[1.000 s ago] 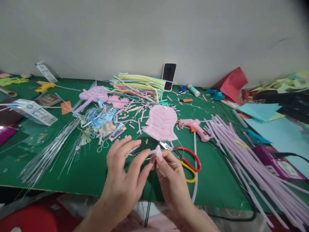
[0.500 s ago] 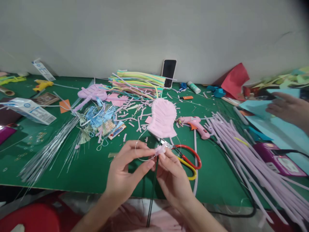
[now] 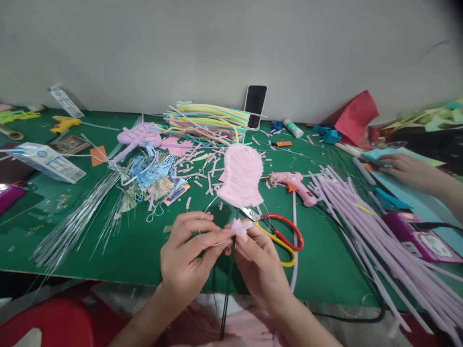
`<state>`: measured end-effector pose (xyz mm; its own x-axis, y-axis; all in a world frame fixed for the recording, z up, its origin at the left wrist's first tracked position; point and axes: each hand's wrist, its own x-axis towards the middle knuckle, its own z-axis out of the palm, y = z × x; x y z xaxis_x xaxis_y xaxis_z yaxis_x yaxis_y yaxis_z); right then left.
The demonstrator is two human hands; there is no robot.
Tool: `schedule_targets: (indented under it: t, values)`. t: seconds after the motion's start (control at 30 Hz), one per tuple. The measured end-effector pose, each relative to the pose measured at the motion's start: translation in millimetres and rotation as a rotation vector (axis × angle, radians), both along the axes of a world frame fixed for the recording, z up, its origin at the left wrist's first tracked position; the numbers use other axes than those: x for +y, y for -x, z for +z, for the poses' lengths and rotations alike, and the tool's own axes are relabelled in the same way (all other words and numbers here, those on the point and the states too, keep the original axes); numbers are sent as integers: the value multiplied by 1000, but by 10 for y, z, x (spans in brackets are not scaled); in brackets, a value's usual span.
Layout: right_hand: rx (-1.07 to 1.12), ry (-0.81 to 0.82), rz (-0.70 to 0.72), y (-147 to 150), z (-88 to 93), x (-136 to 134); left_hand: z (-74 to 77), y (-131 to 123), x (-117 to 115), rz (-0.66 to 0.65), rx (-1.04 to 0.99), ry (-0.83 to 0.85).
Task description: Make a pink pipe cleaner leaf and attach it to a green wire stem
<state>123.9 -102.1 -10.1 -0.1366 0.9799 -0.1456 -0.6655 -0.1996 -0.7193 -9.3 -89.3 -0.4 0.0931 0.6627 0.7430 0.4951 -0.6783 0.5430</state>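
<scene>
My left hand (image 3: 193,248) is closed in a pinch at the left side of a small pink pipe-cleaner piece (image 3: 240,227). A thin pale wire (image 3: 201,219) loops up from these fingertips. That same pink piece sits between the thumb and fingers of my right hand (image 3: 258,255), around dark thin stems (image 3: 227,289) that run down toward my lap. Just above stands a fuzzy pink panel (image 3: 241,176) with a scalloped edge, its lower end near the stems. Scissors (image 3: 285,231) with one red and one yellow handle lie behind my right hand, their blades partly hidden.
A pink glue gun (image 3: 292,185) lies right of the panel, beside lilac pipe cleaners (image 3: 361,231). Wire bundles (image 3: 75,217), blue tassels (image 3: 144,168) and a milk carton (image 3: 45,161) lie left. A phone (image 3: 256,106) leans on the wall. Another person's hand (image 3: 405,168) rests on blue paper at right.
My hands stay together at the pink piece, with my left fingers drawn in closer and the wire loop shifted. The other person's hand has moved down and left on the blue paper.
</scene>
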Motion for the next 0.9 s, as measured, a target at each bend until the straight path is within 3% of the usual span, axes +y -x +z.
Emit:
schedule_targets:
  t: [0.17, 0.33, 0.47, 0.63, 0.9]
  values:
    - [-28, -12, -79, -21, 32, 22, -23, -1, 0, 3, -3, -9]
    - [129, 141, -55, 39, 46, 63, -102, -76, -28, -7, -129, 51]
    - [172, 217, -73, 84, 48, 57, -202, -174, -100, -8, -282, 166]
    - [160, 195, -107, 102, 24, 45, -258, -273, -171, 8, -458, 404]
    - [104, 235, -158, 118, -40, 51, -276, -307, -207, 48, -482, 561]
